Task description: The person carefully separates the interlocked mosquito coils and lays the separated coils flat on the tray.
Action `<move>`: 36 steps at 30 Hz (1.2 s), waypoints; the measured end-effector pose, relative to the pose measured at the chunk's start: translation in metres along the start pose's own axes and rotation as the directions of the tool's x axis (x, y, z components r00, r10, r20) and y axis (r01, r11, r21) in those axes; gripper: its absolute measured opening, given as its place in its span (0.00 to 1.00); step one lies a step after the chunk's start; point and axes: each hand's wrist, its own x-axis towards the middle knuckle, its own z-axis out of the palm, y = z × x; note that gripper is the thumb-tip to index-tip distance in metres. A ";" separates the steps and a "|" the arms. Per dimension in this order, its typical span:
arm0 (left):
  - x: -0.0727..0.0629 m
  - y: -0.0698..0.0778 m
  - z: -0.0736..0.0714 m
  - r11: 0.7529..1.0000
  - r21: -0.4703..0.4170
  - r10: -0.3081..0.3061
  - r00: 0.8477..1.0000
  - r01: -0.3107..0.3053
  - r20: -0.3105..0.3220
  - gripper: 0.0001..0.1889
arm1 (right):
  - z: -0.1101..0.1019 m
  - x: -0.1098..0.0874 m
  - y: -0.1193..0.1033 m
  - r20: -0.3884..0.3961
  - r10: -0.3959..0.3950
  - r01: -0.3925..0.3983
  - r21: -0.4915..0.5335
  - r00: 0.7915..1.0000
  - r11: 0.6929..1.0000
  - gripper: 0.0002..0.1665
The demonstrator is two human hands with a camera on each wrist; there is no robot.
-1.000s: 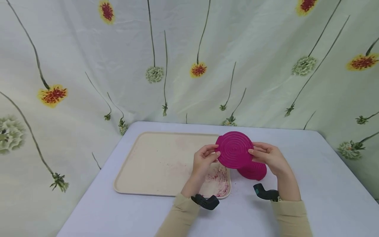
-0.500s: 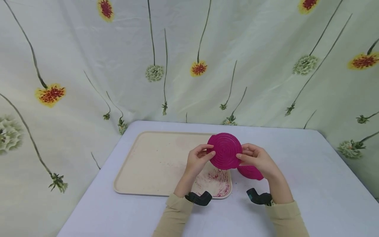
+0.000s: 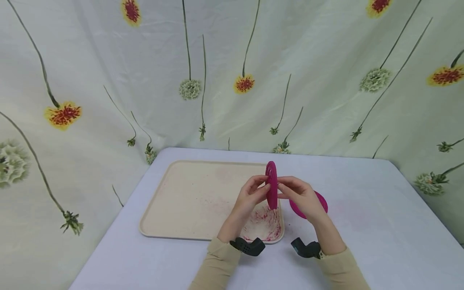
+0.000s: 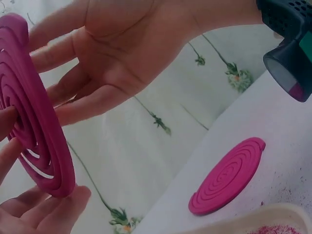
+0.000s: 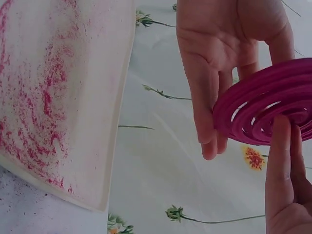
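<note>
In the head view a magenta disc [image 3: 272, 185] stands nearly edge-on between both hands, above the tray's right end. My left hand [image 3: 251, 195] holds its left side, thumb and fingers against it; my right hand [image 3: 302, 199] holds its right side. The left wrist view shows the disc [image 4: 51, 124] as a spiral coil, with narrow gaps between some rings. Slits through the coil [image 5: 234, 100] show in the right wrist view too, where fingertips touch its middle. A second magenta spiral disc [image 4: 226, 175] lies flat on the table, partly hidden behind the right hand in the head view.
A shallow beige tray [image 3: 203, 193] lies on the white-covered table [image 3: 359, 229], with pink crumbs or powder mostly at its right end. Some specks lie on the table beside it. A flower-printed cloth [image 3: 224, 52] hangs behind. Black cameras sit on both wrists.
The held disc has turned from face-on to nearly edge-on, after shifting a little left. The right hand has moved left, closer to the left hand. The disc on the table stays put.
</note>
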 end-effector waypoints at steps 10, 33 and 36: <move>0.000 0.000 0.006 0.991 0.094 0.111 0.986 -0.099 -0.126 0.18 | 0.006 0.001 0.010 -0.019 -0.083 0.083 0.017 0.996 0.996 0.27; -0.002 0.008 0.011 0.972 0.180 0.157 0.988 -0.152 -0.012 0.08 | 0.012 0.002 0.013 -0.057 -0.143 0.145 0.021 0.988 0.989 0.26; -0.001 0.005 0.010 0.975 0.166 0.154 0.988 -0.149 -0.017 0.09 | 0.013 0.002 0.013 -0.061 -0.159 0.162 0.035 0.985 0.986 0.26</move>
